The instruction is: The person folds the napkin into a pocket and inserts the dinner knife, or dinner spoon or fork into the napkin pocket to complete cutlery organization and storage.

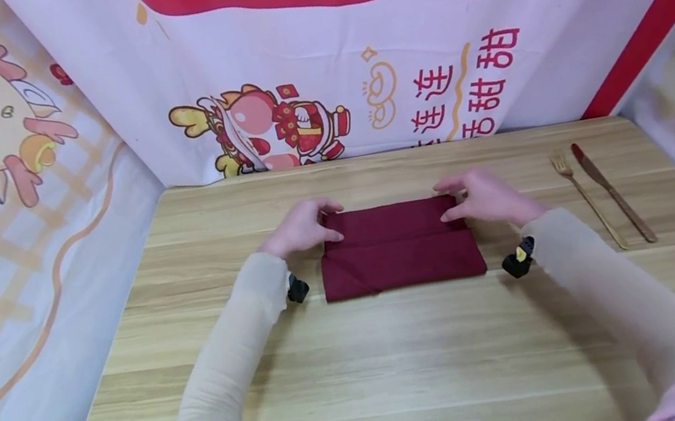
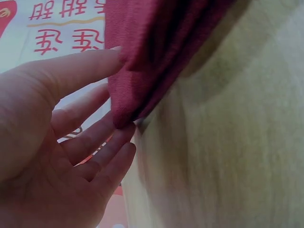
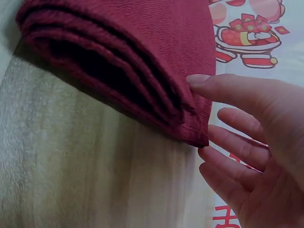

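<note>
Folded cloth lies mid-table, ahead of you. Your L hand & R hand each pinch a far corner, thumbs on top. Prob. light, soft, floppy; best hold: both far corners, all layers.

A folded dark-red cloth lay toward the table's far edge — the left hand touching its far left corner, the right hand its far right. A gold-coloured fork and a knife slanted near the table's right edge.
</note>
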Demonstrator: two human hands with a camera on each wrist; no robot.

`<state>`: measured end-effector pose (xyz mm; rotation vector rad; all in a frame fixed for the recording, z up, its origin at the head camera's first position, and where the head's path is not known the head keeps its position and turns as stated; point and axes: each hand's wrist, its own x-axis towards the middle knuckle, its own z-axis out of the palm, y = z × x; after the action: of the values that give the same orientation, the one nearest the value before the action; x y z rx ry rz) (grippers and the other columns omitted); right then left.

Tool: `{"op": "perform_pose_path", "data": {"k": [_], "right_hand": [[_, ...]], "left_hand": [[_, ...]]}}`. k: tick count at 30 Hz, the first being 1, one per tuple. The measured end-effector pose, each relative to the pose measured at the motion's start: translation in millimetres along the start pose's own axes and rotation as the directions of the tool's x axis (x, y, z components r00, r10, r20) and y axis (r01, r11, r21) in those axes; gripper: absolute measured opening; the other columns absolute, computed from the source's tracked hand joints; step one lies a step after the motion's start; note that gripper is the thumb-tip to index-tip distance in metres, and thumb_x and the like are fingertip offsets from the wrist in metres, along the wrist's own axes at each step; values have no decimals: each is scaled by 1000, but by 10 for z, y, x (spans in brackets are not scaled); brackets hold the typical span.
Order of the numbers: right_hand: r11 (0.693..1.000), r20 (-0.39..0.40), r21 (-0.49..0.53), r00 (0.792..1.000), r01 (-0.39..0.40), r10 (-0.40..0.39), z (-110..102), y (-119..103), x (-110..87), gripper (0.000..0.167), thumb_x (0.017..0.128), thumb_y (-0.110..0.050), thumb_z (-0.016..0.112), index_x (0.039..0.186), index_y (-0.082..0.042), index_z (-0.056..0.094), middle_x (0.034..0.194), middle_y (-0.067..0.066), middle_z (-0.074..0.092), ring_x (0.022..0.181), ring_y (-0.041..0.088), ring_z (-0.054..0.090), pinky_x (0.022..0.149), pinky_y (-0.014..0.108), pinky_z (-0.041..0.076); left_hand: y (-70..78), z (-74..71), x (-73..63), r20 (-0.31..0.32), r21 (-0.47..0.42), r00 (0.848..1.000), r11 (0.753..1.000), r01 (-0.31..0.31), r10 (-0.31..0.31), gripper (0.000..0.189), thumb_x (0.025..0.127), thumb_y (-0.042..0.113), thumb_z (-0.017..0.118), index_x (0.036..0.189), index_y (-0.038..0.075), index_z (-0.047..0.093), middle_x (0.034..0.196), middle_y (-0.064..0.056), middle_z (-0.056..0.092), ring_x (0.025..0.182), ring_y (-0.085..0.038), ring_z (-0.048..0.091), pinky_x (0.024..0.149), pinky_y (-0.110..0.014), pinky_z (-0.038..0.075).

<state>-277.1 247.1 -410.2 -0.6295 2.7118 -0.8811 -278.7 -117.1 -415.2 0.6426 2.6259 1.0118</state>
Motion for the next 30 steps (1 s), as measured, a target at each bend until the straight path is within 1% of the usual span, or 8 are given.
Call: {"op": "perform_pose_path", "data": {"k": [7, 12, 14, 17, 21, 25, 27, 30], "right_hand": [[999, 5, -24, 1000, 23, -23, 44, 11, 20, 60, 84, -8, 84, 136, 8, 59, 133, 25, 61, 125, 39, 56, 104, 54, 44], [999, 16, -51, 1000, 15, -14, 54, 7, 45, 59, 84, -8, 84, 135, 7, 60, 132, 24, 62, 123, 39, 57, 104, 54, 44], [998, 21, -65, 1000, 17, -15, 51, 2, 62, 59, 84, -8, 85, 135, 7, 60, 130, 24, 63, 120, 38, 58, 102, 53, 45], [994, 22, -106, 999, 42, -39, 39, -16, 79, 57, 82, -8, 86, 131, 8, 63, 123, 22, 66, 109, 35, 61, 95, 51, 47], [982, 22, -165, 996, 86, -84, 26, -47, 94, 54, 79, -9, 86, 127, 9, 66, 117, 22, 66, 105, 35, 60, 93, 51, 47], [978, 24, -189, 996, 87, -84, 40, -60, 99, 52, 78, -9, 87, 124, 7, 68, 114, 22, 66, 108, 37, 60, 98, 52, 45], [980, 17, -185, 997, 78, -76, 49, -65, 92, 48, 78, -9, 87, 120, 5, 71, 110, 20, 65, 104, 35, 60, 96, 52, 46], [982, -1, -175, 998, 68, -70, 57, -77, 67, 34, 77, -9, 87, 107, 2, 74, 102, 16, 64, 97, 33, 59, 92, 51, 46]], "left_hand": [[-19, 30, 18, 16, 52, 1000, 999, 15, -16, 56, 83, 10, 85, 133, -1, 64, 127, -15, 64, 117, -27, 56, 106, -39, 41], [-22, 26, 43, 22, 92, 999, 995, 26, -29, 57, 82, 13, 86, 133, -1, 65, 128, -14, 64, 116, -27, 54, 106, -39, 40], [-21, 25, 54, 25, 100, 999, 995, 31, -34, 57, 82, 14, 86, 133, -1, 65, 129, -14, 64, 116, -27, 54, 105, -39, 41], [-20, 24, 62, 31, 109, 998, 993, 42, -46, 53, 83, 15, 86, 130, 1, 67, 125, -13, 63, 113, -26, 54, 101, -38, 42], [-11, 32, 57, 31, 115, 998, 992, 57, -61, 41, 84, 16, 85, 121, 2, 72, 115, -11, 62, 106, -25, 53, 95, -37, 44], [-2, 50, 44, 26, 98, 998, 993, 59, -62, 30, 83, 12, 85, 107, 2, 69, 105, -10, 61, 99, -26, 54, 89, -37, 45], [3, 60, 37, 22, 90, 999, 995, 45, -47, 27, 82, 9, 85, 99, 3, 65, 99, -9, 61, 95, -26, 54, 87, -36, 45], [7, 77, 30, 16, 98, 1000, 995, -1, -1, 27, 80, 5, 84, 87, 7, 58, 88, -7, 58, 88, -25, 54, 83, -35, 44]]}}
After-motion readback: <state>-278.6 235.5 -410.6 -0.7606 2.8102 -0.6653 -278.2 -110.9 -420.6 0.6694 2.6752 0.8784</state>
